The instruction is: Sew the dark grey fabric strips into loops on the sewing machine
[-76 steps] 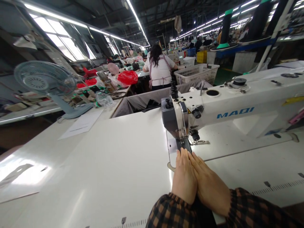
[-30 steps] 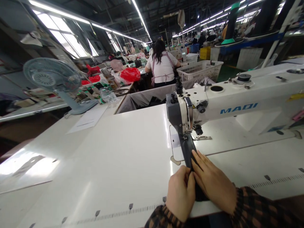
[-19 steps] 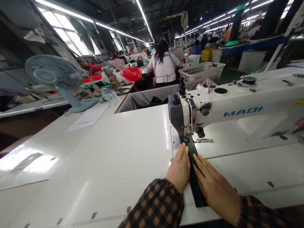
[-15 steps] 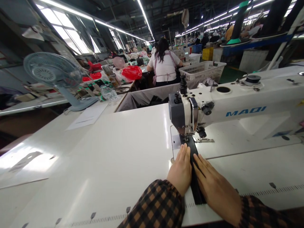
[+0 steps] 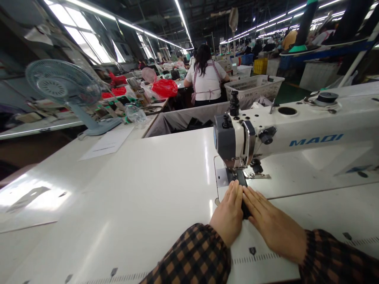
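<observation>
A black strip of material lies flat under the presser foot of a white sewing machine. My left hand rests on the strip's left side, fingers stretched forward and close together, tips just in front of the needle area. On the right side, my right hand lies flat with its fingers extended, tips touching the strip. Both hands press from above and neither grips it. Part of the strip is hidden under my fingers. A small metal guide sits right of the presser foot.
The white table carries a printed ruler along its front edge. A paper sheet and a blue fan stand at the left. Beyond the table are a cloth-lined bin, a seated co-worker and a white basket.
The black strip has moved forward under the presser foot, so its near end now lies between my hands. My right hand has slid forward and closer to my left. The view has shifted slightly.
</observation>
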Available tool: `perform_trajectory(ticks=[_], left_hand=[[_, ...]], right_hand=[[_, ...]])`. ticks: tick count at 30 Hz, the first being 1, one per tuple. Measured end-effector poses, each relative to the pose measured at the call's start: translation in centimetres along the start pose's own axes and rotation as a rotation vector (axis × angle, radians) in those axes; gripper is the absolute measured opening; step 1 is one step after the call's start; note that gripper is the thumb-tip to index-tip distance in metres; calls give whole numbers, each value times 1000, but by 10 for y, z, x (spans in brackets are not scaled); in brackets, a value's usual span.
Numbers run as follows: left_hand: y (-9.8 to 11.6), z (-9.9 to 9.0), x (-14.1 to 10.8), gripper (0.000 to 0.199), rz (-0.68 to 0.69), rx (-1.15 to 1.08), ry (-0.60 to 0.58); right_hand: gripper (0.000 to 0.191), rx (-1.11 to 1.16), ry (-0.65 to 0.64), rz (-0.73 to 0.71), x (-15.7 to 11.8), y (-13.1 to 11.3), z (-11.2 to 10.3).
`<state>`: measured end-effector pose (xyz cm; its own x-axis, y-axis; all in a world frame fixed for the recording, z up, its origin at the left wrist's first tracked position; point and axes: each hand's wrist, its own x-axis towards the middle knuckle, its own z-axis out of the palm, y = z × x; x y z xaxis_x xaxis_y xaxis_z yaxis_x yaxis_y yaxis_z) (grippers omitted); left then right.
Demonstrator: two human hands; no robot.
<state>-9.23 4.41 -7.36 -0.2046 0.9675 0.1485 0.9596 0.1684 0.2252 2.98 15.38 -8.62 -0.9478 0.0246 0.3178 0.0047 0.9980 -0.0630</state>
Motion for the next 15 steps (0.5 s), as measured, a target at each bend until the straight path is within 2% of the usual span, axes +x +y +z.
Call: perform_trajectory(ticks=[3, 7, 10, 15], left_hand=[[-8, -5, 2, 62, 35, -39, 5], [-22, -21, 5, 50, 126, -80, -19], [-30, -28, 6, 56, 176, -103, -38], [-31, -25, 6, 52, 216, -52, 16]], right_hand=[[51, -2, 9, -51, 7, 12, -1], [46, -53, 32, -123, 16, 27, -4], [36, -58, 95, -120, 18, 30, -6], [27, 45, 158, -140, 17, 25, -10]])
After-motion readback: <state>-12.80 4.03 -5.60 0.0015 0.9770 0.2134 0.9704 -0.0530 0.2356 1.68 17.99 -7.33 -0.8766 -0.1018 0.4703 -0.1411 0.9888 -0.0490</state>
